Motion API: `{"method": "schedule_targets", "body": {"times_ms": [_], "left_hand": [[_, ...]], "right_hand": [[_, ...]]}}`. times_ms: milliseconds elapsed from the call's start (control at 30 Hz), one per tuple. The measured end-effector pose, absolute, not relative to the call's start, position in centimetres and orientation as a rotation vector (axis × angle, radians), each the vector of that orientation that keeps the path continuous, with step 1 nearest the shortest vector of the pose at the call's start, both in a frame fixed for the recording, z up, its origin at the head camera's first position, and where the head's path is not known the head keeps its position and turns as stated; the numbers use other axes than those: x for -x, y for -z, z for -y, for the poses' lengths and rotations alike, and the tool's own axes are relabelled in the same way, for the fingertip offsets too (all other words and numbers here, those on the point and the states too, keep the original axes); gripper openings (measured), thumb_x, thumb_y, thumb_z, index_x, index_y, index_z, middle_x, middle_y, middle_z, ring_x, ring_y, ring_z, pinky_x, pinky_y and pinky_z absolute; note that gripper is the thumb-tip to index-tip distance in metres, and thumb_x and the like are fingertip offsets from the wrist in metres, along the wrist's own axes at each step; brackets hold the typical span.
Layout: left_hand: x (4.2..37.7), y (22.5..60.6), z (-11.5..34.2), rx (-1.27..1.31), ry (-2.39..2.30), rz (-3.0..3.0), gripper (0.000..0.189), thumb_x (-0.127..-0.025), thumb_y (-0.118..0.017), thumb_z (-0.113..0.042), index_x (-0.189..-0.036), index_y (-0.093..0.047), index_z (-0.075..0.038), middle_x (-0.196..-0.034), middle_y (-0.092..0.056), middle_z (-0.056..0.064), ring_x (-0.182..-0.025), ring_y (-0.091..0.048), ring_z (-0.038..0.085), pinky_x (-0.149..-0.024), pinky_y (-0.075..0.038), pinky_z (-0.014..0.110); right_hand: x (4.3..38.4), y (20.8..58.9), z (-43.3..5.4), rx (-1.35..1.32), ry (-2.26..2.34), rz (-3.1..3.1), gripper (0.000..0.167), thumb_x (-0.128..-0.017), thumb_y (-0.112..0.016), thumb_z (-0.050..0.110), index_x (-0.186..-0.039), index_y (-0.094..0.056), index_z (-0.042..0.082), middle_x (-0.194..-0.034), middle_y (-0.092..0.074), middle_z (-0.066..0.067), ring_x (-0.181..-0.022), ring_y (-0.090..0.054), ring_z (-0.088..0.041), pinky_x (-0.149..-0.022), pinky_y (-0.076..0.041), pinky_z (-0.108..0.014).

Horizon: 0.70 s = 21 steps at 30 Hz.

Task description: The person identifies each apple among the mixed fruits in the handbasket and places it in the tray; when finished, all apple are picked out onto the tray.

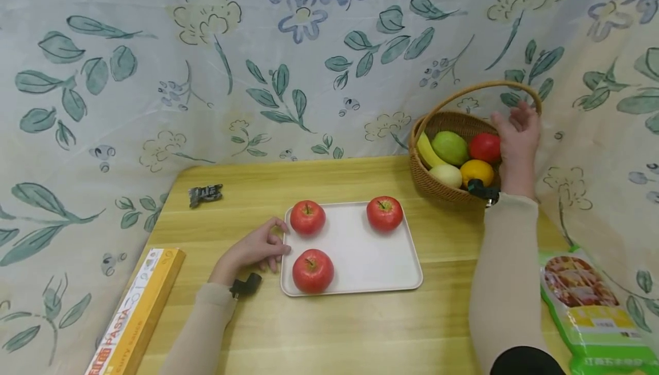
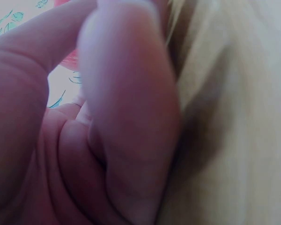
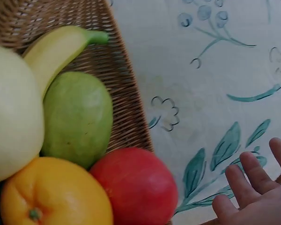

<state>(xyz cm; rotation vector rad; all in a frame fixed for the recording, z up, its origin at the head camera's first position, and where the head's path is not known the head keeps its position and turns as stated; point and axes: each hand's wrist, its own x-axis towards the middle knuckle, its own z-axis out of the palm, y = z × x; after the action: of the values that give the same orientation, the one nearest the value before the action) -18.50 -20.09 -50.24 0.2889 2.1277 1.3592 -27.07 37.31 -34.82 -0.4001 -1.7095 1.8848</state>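
At the left edge of a white tray (image 1: 360,260), my left hand (image 1: 259,244) lies with fingers loosely bent, the fingertips at the rim. Three red apples sit on that tray: one apple (image 1: 308,218) at back left, another apple (image 1: 313,272) at front left, a third apple (image 1: 385,214) at back right. My right hand (image 1: 519,135) is raised over the right side of a wicker basket (image 1: 437,189), fingers apart, near its handle (image 1: 471,84). Inside are a banana (image 3: 56,54), a green mango-like fruit (image 3: 77,119), an orange (image 3: 56,192), a red round fruit (image 3: 133,185) and a pale round fruit (image 3: 11,112).
A small black wrapped packet (image 1: 205,195) lies at the back left of the wooden table (image 1: 360,335). A yellow pasta box (image 1: 139,312) is along the left edge. At the right lies a green food bag (image 1: 592,312). Floral cloth (image 1: 309,78) hangs behind.
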Motion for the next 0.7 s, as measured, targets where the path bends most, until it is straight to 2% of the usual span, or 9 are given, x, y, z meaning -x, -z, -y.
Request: {"method": "schedule_targets", "body": {"times_ms": [133,333,500,700], "left_hand": [[18.4,50.2,20.1,-0.289,-1.360,-2.128,0.054,-0.097,-0.079,-0.029,-0.136,-0.044,-0.015,-0.079,-0.071,0.006,-0.055,-0.067,0.017,-0.048,-0.050,0.026],[18.5,50.3,20.1,-0.299,-1.359,-2.134,0.054,-0.097,-0.078,-0.029,-0.136,-0.044,-0.014,-0.079,-0.071,0.007,-0.056,-0.068,0.017,-0.048,-0.050,0.025],[18.5,50.3,20.1,-0.294,-1.358,-2.136,0.054,-0.098,-0.078,-0.029,-0.136,-0.044,-0.013,-0.079,-0.071,0.007,-0.056,-0.068,0.016,-0.048,-0.051,0.025],[18.4,50.3,20.2,-0.297,-1.360,-2.131,0.053,-0.098,-0.078,-0.029,-0.136,-0.044,-0.014,-0.078,-0.071,0.006,-0.055,-0.067,0.016,-0.049,-0.051,0.026]], "right_hand": [[27.9,35.6,-37.5,0.440,-1.857,1.791,0.074,-0.094,-0.082,0.025,-0.158,-0.045,0.026,-0.168,-0.041,0.006,-0.159,-0.029,-0.011,-0.129,-0.024,-0.020],[28.8,36.6,-38.2,0.491,-1.843,1.892,0.079,-0.095,-0.080,0.033,-0.162,-0.038,0.030,-0.175,-0.030,0.007,-0.163,-0.022,-0.008,-0.133,-0.015,-0.023],[29.4,37.6,-39.0,0.565,-1.833,2.003,0.088,-0.095,-0.079,0.039,-0.167,-0.029,0.031,-0.177,-0.022,0.006,-0.163,-0.021,-0.013,-0.132,-0.018,-0.025],[29.7,38.6,-39.3,0.609,-1.782,2.081,0.090,-0.094,-0.079,0.040,-0.167,-0.028,0.029,-0.176,-0.025,0.002,-0.157,-0.027,-0.014,-0.129,-0.024,-0.023]]}}
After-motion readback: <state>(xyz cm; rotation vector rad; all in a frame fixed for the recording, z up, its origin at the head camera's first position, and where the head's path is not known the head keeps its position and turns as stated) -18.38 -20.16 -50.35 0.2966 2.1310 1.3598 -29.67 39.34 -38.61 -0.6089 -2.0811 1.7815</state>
